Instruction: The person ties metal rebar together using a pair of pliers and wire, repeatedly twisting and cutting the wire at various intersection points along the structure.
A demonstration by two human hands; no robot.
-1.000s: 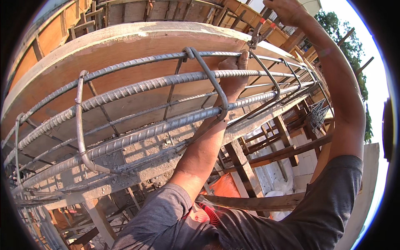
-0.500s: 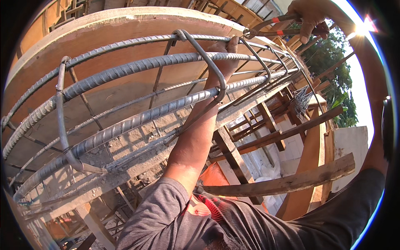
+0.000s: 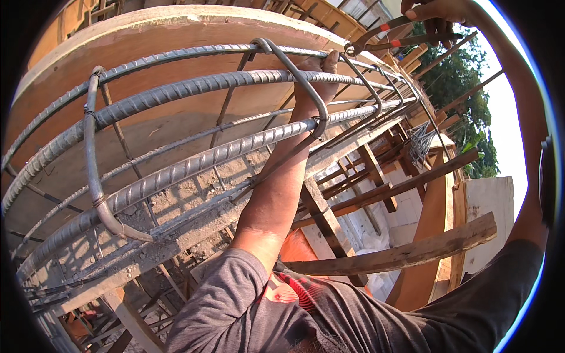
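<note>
Pincers hang at the cage's top edge, and from my remote seat I see the right hand gripping their handles, which stand spread, above and to the cage's right. The left hand comes up through the cage, curled at its top bar, thumb just beside the pincers' head; I cannot tell whether its fingers pinch a wire or whether the pincers bite anything. Behind the cage I have a panel; beyond its far end, trees; below it, a plank and an orange sheet.
</note>
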